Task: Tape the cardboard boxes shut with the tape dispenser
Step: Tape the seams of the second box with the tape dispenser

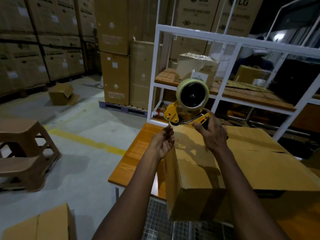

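At our nine o'clock, brown plastic stools [26,153] stand on the grey concrete floor [90,179]. At seven o'clock we see the top of a plain brown cardboard carton [43,224]. At ten o'clock a small open cardboard box [61,94] lies tipped on the floor in front of tall stacked cartons [34,49].

Towards the middle, the orange wooden tabletop [136,153] shows its bare left edge. Our left hand [162,142] is raised palm up above it. The fingers are curled and the fingertips are gathered just under the front of the yellow metal tape dispenser [173,115]. We cannot tell whether they pinch the tape's end.

The dispenser is held in the air just past twelve o'clock of the large brown cardboard box [242,161], which rests on the tabletop with its flaps down. The pale tape roll [193,95] sits upright on top of the dispenser. Our right hand [213,134] grips the dispenser's handle from the right, with the thumb along the yellow frame.

At one o'clock a white metal shelf frame [190,34] stands behind the tabletop. On its wooden shelf sits a small taped cardboard parcel [195,70].
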